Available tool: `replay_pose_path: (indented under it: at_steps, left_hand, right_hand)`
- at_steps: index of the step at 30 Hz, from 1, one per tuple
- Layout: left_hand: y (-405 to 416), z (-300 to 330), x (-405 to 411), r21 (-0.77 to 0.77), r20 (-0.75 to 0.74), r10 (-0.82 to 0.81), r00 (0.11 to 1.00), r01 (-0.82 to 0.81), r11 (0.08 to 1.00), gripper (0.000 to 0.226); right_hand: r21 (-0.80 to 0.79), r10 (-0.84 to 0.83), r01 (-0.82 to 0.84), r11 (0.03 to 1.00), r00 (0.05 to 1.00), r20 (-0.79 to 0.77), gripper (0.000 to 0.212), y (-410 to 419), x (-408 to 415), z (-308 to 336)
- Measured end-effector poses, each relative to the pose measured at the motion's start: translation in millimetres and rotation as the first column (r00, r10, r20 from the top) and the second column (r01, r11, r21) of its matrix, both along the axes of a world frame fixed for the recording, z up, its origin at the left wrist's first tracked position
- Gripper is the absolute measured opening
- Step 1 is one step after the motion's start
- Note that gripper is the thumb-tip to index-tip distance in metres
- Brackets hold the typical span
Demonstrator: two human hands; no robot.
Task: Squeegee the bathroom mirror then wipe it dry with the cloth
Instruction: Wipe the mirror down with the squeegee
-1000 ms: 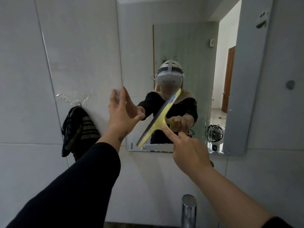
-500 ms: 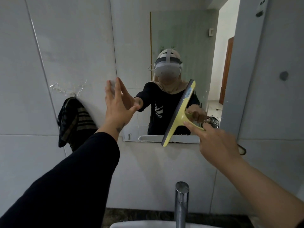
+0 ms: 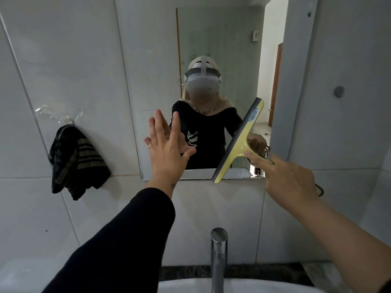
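A yellow squeegee [image 3: 237, 142] with a dark rubber blade leans tilted against the lower right part of the wall mirror [image 3: 152, 60], its lower end at the mirror's bottom edge. My right hand [image 3: 289, 178] grips its handle, forefinger stretched along it. My left hand [image 3: 167, 149] is raised flat with fingers spread, at the mirror's lower middle; I cannot tell whether it touches the glass. A dark striped cloth [image 3: 76, 161] hangs from a clear hook on the tiled wall, left of the mirror.
A chrome tap [image 3: 219, 259] rises at the bottom centre over a white basin [image 3: 190, 286]. Grey tiled wall [image 3: 53, 60] surrounds the mirror. A round grey knob [image 3: 338, 91] sits on the wall at right. The mirror reflects a person and a doorway.
The squeegee has travelled right across the lower mirror and stands steeper. My left hand has stayed spread near the glass. The view has tipped down, showing the basin.
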State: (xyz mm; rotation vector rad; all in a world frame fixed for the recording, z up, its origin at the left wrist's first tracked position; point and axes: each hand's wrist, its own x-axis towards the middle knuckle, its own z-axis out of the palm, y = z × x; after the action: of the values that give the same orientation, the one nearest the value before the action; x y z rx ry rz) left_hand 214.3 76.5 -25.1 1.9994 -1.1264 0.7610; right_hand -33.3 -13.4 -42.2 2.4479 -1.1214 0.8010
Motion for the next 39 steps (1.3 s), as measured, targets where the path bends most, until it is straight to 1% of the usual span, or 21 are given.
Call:
replay_pose_path:
  at_steps: [6,9,15,19,25,35,37,39]
  left_hand:
    - [1,-1,1,-0.031,-0.013,-0.039,0.999,0.039,0.999,0.103]
    - [3,-1,1,-0.043,-0.023,-0.056,0.998,0.055,0.998,0.102]
    - [3,-2,0,-0.048,-0.028,-0.051,0.998,0.049,0.998,0.104]
    - [3,-3,1,-0.06,-0.019,-0.064,0.998,0.063,0.996,0.104]
    - [1,-4,4,-0.036,-0.013,-0.023,1.0,0.023,0.999,0.105]
    - [4,-3,-1,-0.016,0.01,-0.019,1.0,0.019,1.0,0.101]
    - [4,0,-4,-0.005,0.008,-0.01,1.0,0.01,1.0,0.1]
    - [6,-1,-10,-0.001,0.003,0.0,1.0,0.0,1.0,0.096]
  right_hand:
    - [0.005,-0.022,0.022,1.0,1.0,0.007,0.073,-5,-6,0]
    - [0.071,-0.032,0.027,0.997,0.996,0.079,0.067,-6,-10,-6]
    - [0.201,-0.027,-0.015,0.979,0.979,0.203,0.054,-5,-14,-20]
    - [0.314,-0.03,-0.077,0.946,0.946,0.321,0.056,3,-11,-45]
    - [0.361,-0.027,-0.145,0.921,0.902,0.431,0.055,6,-5,-65]
    - [0.433,-0.061,-0.144,0.89,0.902,0.426,0.056,9,-9,-86]
    - [0.479,-0.088,-0.123,0.869,0.915,0.395,0.057,11,-11,-91]
    - [0.546,-0.13,-0.076,0.834,0.935,0.329,0.057,14,-18,-101]
